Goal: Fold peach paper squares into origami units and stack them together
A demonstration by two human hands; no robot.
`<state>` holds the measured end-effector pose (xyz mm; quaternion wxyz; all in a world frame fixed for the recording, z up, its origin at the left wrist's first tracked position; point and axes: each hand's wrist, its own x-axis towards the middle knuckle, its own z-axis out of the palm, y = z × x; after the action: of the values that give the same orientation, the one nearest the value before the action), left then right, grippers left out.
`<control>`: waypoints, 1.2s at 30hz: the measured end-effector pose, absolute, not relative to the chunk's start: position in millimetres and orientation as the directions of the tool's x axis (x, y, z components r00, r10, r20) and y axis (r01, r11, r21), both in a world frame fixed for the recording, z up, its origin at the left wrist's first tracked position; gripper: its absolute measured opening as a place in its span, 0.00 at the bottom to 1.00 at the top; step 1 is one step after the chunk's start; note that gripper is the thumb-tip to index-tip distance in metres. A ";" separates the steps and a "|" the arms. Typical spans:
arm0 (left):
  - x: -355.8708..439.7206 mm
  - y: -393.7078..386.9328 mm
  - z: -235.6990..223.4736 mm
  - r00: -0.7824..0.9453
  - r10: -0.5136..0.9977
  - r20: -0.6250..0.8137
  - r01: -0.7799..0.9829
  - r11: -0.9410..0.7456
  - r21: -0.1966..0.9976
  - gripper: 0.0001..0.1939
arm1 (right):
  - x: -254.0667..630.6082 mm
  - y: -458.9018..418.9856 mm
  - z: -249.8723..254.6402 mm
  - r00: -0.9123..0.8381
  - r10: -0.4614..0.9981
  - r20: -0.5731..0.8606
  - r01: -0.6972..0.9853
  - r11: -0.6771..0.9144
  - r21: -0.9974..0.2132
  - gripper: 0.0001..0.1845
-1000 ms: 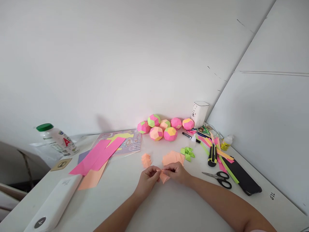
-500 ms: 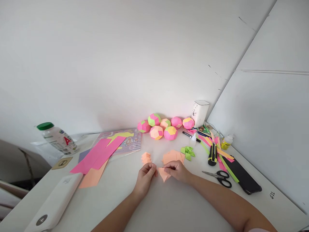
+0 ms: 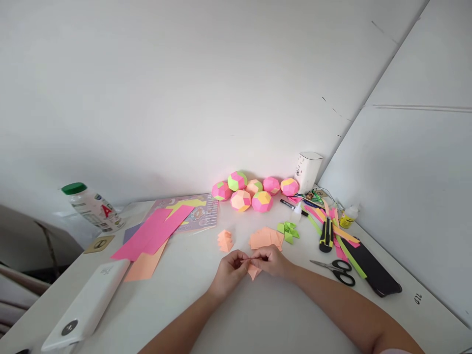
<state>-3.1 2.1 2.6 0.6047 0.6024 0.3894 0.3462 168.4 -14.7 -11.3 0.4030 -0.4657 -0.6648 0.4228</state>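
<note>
Between my hands is a small folded piece of peach paper [image 3: 253, 272], its pointed end hanging down. My left hand [image 3: 233, 269] pinches its upper left edge, and my right hand [image 3: 271, 260] grips it from the right; the fingertips meet and hide most of the paper. Just beyond my left hand lie folded peach paper pieces [image 3: 224, 240] stacked together. Peach paper pieces [image 3: 266, 238] lie overlapped behind my right hand. Folded green paper pieces [image 3: 288, 231] sit to their right.
Several colourful paper balls [image 3: 241, 201] line the wall. At right lie scissors [image 3: 337, 268], a utility knife [image 3: 326, 236], paper strips [image 3: 341, 231] and a black case [image 3: 374, 270]. Pink sheets [image 3: 151, 236], a white device [image 3: 88, 305] and a green-capped bottle [image 3: 92, 209] stand left.
My left hand has moved right to meet my right hand and now pinches the peach paper too. The view has shifted slightly.
</note>
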 end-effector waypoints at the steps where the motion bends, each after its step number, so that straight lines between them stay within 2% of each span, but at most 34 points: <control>1: -3.1 1.9 2.7 0.454 0.889 -0.055 0.055 0.033 0.998 0.10 | 168.1 -15.1 -10.7 -0.240 0.961 0.136 0.281 0.203 -0.938 0.15; 11: -7.7 3.2 5.2 0.422 0.901 -0.100 0.006 0.107 0.994 0.08 | 171.2 -17.4 -4.1 -0.189 0.980 0.063 0.210 0.103 -0.972 0.08; 17: -6.0 1.7 4.5 0.532 0.844 -0.068 0.037 0.057 0.998 0.12 | 169.6 -18.1 -4.6 -0.229 0.972 0.061 0.196 0.107 -0.975 0.05; 24: -6.2 4.4 -4.8 0.535 0.844 -0.023 0.026 0.011 1.000 0.11 | 166.7 -18.2 -6.3 -0.228 0.971 0.077 0.217 0.128 -0.968 0.03; 29: -7.3 4.8 -2.6 0.488 0.870 -0.069 -0.062 0.113 0.992 0.11 | 168.9 -18.2 -3.3 -0.193 0.979 0.059 0.137 0.087 -0.987 0.03; 36: -12.2 11.8 -9.1 0.438 0.893 -0.102 -0.230 0.221 0.948 0.09 | 174.4 -11.0 -8.8 -0.125 0.992 0.032 -0.057 0.025 -0.998 0.07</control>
<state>-12.2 11.8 -9.1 0.7002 0.4782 0.3468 0.4009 174.4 -11.0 -8.8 0.4880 -0.4463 -0.5237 0.5371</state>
